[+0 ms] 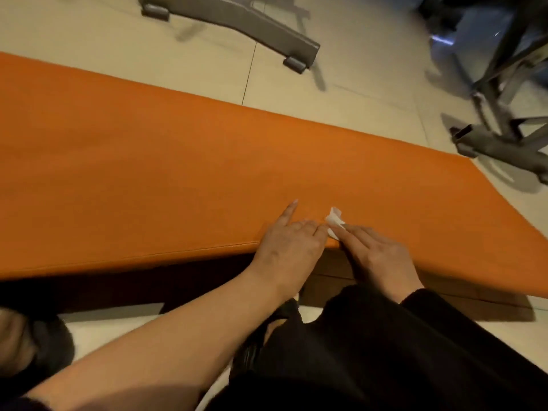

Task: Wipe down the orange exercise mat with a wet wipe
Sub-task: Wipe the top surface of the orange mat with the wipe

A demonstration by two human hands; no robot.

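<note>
The orange exercise mat (pixel 178 161) is a thick pad that runs across the view from the upper left to the lower right. A small crumpled white wet wipe (pixel 334 221) sits on it just inside the near edge. My left hand (pixel 289 243) lies on that edge with its index finger stretched out on the mat and its other fingers curled against the wipe's left side. My right hand (pixel 376 252) comes in from the right and holds the wipe at its fingertips. Most of the wipe is hidden between my hands.
Pale floor tiles (pixel 341 93) surround the mat. Grey metal feet of gym equipment stand beyond it, at the top centre (pixel 237 22) and at the right (pixel 498 143). My dark trouser legs (pixel 370 351) and a dark shoe (pixel 44 345) are below the mat's near edge.
</note>
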